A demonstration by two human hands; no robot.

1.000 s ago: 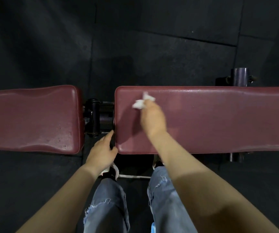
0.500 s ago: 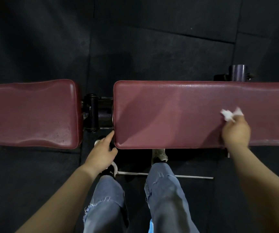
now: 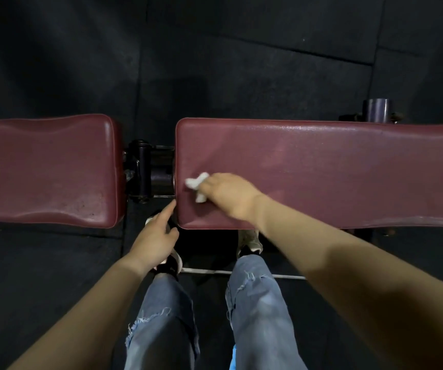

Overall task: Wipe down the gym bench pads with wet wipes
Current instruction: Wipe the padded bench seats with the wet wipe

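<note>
Wiping of the long pad (image 3: 321, 166) is underway: right hand (image 3: 228, 193) presses a crumpled wipe (image 3: 197, 184) near its left end, left hand (image 3: 156, 239) loosely open, forefinger touching the pad's corner. Next, I judge, the untouched short pad (image 3: 44, 169).

Gym: maroon padded bench pads (image 3: 321, 169) on black steel frame (image 3: 145, 172), black rubber floor tiles (image 3: 241, 70) toward 12 o'clock.

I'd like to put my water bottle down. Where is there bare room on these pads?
The left pad is bare all over. The right pad is free right of the right hand; its left end is crowded by that hand, the wipe and the left hand.
</note>
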